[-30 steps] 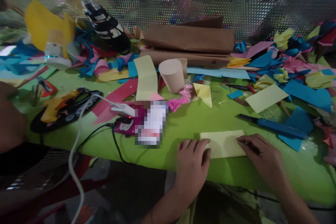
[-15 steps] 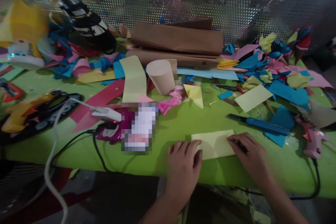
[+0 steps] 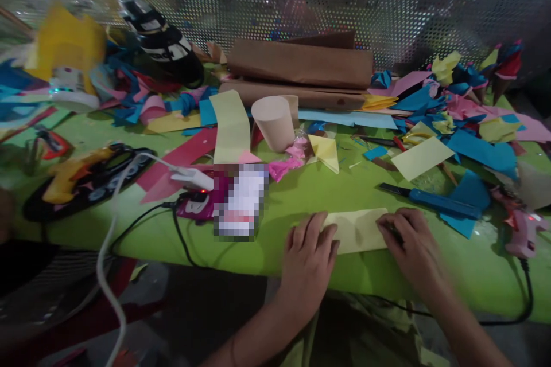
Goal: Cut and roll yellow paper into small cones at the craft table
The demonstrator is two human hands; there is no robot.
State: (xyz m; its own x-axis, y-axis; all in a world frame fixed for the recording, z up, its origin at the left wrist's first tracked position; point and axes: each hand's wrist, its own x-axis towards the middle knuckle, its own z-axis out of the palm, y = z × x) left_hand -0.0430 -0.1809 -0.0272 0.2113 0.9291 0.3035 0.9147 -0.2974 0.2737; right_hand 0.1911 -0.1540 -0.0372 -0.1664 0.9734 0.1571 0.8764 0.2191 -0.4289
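Observation:
A pale yellow sheet of paper (image 3: pixel 357 230) lies flat near the front edge of the green table (image 3: pixel 301 200). My left hand (image 3: pixel 309 261) rests palm down on the sheet's left end, fingers stretched out and close together. My right hand (image 3: pixel 411 246) presses on the sheet's right end with fingers curled; a thin dark thing shows under its fingers, too small to name. A blue utility knife (image 3: pixel 434 200) lies just beyond my right hand.
Coloured paper scraps (image 3: pixel 465 120) cover the back and right. Brown paper rolls (image 3: pixel 301 63), a paper cup (image 3: pixel 273 123), a pink glue gun (image 3: pixel 523 232) with cord, a phone on cables (image 3: pixel 239 200), a black shoe (image 3: pixel 161 40), and a perforated metal wall behind.
The view has swung slightly. My left hand has slid further onto the sheet's left end; my right hand stays on its right end.

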